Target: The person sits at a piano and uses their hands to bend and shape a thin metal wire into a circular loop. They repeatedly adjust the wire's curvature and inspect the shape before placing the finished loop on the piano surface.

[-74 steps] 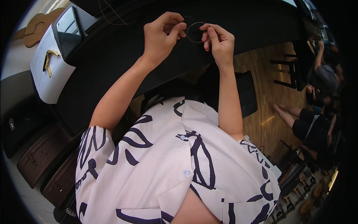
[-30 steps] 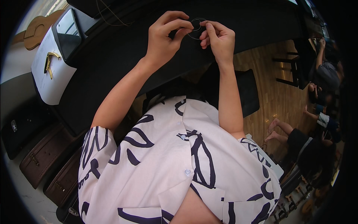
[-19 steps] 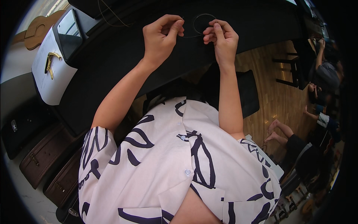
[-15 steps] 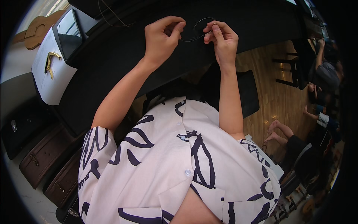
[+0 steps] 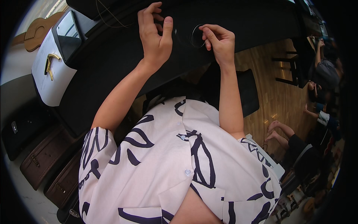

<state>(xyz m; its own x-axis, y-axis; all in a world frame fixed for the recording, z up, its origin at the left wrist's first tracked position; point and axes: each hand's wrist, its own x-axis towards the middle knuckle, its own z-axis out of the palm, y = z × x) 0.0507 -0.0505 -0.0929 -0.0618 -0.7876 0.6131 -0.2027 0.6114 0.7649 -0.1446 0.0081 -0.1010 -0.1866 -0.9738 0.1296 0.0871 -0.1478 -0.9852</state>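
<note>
My left hand (image 5: pixel 156 39) is raised over the black tabletop (image 5: pixel 104 74), open, its fingers bent loosely apart. To its right, a thin coiled wire or string (image 5: pixel 192 36) hangs in a loop pinched between the thumb and fingers of my right hand (image 5: pixel 218 41). Faint strands trail from the loop toward my left hand; whether they touch it I cannot tell. At the left, a white paper (image 5: pixel 46 89) lies under a gold clamp-like capo (image 5: pixel 50 65) and a dark phone (image 5: pixel 68 35).
A wooden guitar-shaped board (image 5: pixel 37 34) is at upper left, with loose wires (image 5: pixel 110 15) beside it. Brown hard cases (image 5: pixel 39 156) stand at lower left. A black stool (image 5: pixel 291 69) and other seated people (image 5: pixel 279 132) are on the right, above a wooden floor.
My left hand has let go, lifting up and leftward as its fingers opened. My right hand moved slightly down and left, keeping the loop pinched.
</note>
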